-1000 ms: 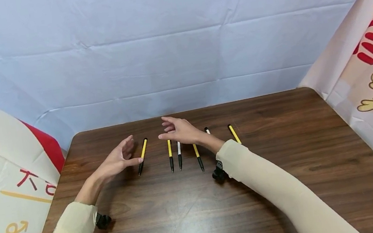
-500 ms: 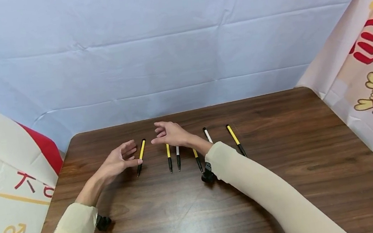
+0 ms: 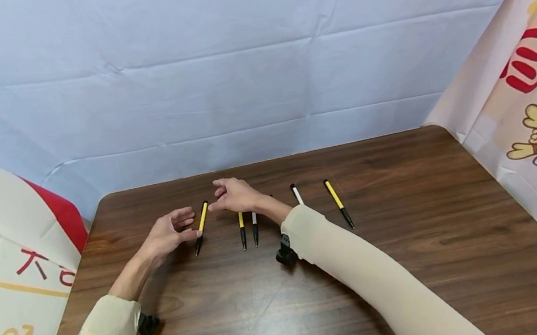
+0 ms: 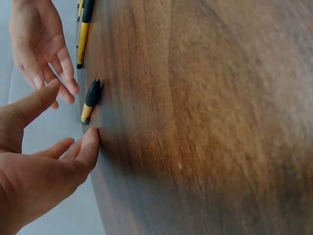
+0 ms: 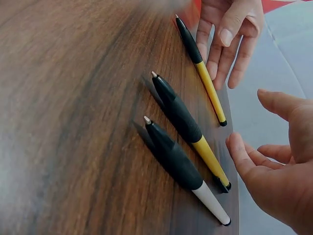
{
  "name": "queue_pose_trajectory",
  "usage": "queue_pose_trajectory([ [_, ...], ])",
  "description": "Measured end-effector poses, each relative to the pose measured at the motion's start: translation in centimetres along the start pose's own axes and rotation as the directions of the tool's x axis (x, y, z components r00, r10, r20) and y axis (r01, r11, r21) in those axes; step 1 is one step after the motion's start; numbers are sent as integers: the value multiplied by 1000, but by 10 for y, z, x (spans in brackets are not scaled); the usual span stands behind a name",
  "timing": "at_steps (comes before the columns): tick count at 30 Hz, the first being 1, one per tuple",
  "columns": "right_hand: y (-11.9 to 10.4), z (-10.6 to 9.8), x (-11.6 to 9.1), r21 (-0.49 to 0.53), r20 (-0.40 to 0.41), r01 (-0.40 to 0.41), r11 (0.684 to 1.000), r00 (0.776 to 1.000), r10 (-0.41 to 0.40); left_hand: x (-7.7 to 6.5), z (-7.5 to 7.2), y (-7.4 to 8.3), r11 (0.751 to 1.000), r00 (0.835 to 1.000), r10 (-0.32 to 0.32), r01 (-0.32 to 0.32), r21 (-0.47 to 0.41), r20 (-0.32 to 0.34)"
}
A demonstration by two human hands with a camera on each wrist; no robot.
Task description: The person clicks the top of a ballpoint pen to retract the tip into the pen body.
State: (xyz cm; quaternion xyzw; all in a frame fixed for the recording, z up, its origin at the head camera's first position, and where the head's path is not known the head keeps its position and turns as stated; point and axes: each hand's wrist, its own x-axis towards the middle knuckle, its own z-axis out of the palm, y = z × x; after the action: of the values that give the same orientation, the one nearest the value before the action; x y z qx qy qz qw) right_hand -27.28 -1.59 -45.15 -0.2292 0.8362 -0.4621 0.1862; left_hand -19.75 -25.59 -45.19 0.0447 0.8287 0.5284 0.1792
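The left hand [image 3: 167, 236] is held loosely open, its fingers softly bent and thumb apart, with nothing in its grip. It is just beside a yellow-and-black pen [image 3: 202, 224], the leftmost of the row, which lies aslant on the brown wood-grain table [image 3: 436, 224] with its black tip toward the person. Whether a fingertip touches this pen cannot be told.

The right hand [image 3: 236, 196] reaches across from the other side — also loosely open, thumb apart from the fingers, holding nothing — so that the leftmost pen lies between the two hands.

Below the right hand, near each other, lie a second yellow pen [image 3: 242, 229] and a white pen [image 3: 255, 230] with a black grip, their upper ends hidden in the head view. Beyond the right wrist, another white pen [image 3: 297, 195] is partly covered by the pale right sleeve [image 3: 364, 260], and a far yellow pen [image 3: 338, 202] lies in full view at the right end of the row.

A pale, creased cloth [image 3: 215, 83] hangs behind the table.
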Motion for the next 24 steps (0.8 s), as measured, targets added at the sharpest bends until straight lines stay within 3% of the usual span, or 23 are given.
queue_pose_trajectory([
  [8,3,7,5,70,-9,-38,997,999,39,1,5,0,999,999,-33,33,19,-17],
  [24,5,19,15,59,-22,-82,995,996,84,5,12,2,991,997,-69,74,112,-48],
])
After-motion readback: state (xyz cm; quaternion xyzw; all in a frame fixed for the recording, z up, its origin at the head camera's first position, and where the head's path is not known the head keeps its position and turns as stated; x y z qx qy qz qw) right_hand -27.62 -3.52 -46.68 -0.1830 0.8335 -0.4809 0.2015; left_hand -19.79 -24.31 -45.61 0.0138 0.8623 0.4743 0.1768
